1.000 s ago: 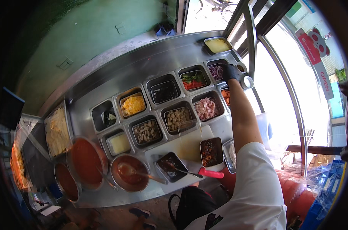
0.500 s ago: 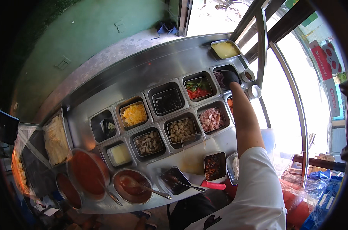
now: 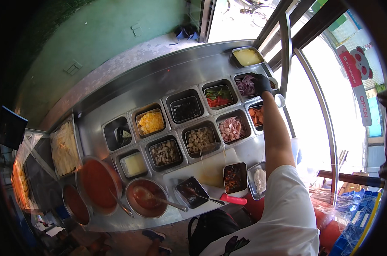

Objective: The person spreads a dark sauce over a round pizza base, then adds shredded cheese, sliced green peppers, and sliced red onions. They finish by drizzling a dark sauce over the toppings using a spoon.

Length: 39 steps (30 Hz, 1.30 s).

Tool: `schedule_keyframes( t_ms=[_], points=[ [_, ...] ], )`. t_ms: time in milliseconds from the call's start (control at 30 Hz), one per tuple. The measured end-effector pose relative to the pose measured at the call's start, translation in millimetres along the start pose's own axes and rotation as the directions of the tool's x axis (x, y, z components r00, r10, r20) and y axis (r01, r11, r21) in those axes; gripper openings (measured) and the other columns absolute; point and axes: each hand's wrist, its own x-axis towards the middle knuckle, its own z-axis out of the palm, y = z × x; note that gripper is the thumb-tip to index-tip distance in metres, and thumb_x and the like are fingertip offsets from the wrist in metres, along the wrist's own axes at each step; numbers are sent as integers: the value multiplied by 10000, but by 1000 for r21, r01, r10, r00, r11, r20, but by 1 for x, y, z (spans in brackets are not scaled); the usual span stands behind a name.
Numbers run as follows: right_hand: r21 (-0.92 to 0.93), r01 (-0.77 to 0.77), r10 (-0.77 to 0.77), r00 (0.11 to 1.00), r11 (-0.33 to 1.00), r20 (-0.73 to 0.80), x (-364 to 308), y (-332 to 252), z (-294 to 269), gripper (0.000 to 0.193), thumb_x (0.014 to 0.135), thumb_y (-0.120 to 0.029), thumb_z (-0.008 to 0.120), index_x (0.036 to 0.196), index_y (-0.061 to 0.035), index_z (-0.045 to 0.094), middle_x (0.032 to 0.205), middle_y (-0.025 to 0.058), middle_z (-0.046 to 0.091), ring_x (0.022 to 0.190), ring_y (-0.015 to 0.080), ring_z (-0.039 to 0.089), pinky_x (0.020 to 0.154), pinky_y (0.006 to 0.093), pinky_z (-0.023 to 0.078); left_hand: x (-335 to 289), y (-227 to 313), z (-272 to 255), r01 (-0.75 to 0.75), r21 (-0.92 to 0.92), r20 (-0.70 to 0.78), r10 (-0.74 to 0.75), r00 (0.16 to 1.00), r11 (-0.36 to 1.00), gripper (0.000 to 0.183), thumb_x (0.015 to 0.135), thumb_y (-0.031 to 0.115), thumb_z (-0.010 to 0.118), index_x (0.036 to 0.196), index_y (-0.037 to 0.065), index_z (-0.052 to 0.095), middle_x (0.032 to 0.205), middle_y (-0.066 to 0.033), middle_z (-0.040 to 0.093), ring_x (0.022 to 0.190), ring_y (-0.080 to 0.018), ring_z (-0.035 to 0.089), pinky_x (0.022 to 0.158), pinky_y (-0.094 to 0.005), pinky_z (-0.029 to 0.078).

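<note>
My right hand (image 3: 262, 84), in a black glove, is over the right edge of a metal pan of sliced red onion (image 3: 245, 86) at the far right of the counter. Its fingers blend into one dark shape, so I cannot make out whether they hold anything. Small round cups stand just right of the hand; the white cup (image 3: 279, 101) is the nearer one to me. Below my forearm, a pan of orange slices (image 3: 256, 115) is partly covered by the arm. Pepper strips (image 3: 219, 97) lie in the pan left of the onion. My left hand is out of view.
Other inset pans hold shredded cheese (image 3: 150, 123), chopped pink meat (image 3: 231, 129) and pale cubes (image 3: 199, 140). Bowls of red sauce (image 3: 146, 197) with ladles stand at the front left. A red handle (image 3: 233, 199) juts over the front edge. A post rises at the right.
My right hand has drawn back from inside the onion pan to its right edge, baring the sliced onion. The whole view has shifted slightly.
</note>
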Motion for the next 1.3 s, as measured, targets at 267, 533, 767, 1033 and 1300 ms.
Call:
schedule_keyframes(
  t_ms=[267,533,767,1033,1300],
  points=[
    [135,-53,57,998,989,-26,8,13,-10,401,914,-328,667,1194,-55,753,1176,247,724,1114,444,679,970,481,533,-57,-4,19,22,-83,3,-22,1000,996,390,1087,346,550,1443,189,531,1247,-11,606,906,-172,672,705,-278,549],
    [737,-30,25,1000,675,18,-46,-70,-64,350,973,-204,650,1233,22,709,1050,93,766,964,159,724,865,297,564,-36,-47,15,-164,-84,-120,153,981,983,329,1036,213,622,1345,99,615,1215,-62,665,989,-187,679,820,-301,539],
    [998,-58,-298,952,33,65,-197,-243,-137,275,967,-117,629,1191,33,685,1118,99,745,1047,189,711,963,322,548,-23,-93,32,-668,229,-338,702,627,708,258,990,81,682,1238,11,701,1188,-108,718,1076,-203,683,934,-326,530],
    [823,-550,-803,421,146,423,-435,-383,-171,297,947,-128,679,1195,30,644,1163,124,714,1063,200,697,933,325,553,-99,13,71,-502,-829,4,898,439,249,482,1104,299,537,1524,65,502,1409,-85,613,1302,-185,584,1111,-343,449],
    [894,-325,-949,-55,310,309,-766,-449,-158,302,943,-25,643,1242,18,627,1193,111,658,1090,209,661,988,331,535,-102,-297,3,-803,-540,-712,645,276,-253,325,1045,176,595,1328,25,647,1206,-52,698,1061,-165,676,945,-305,539]
  ],
)
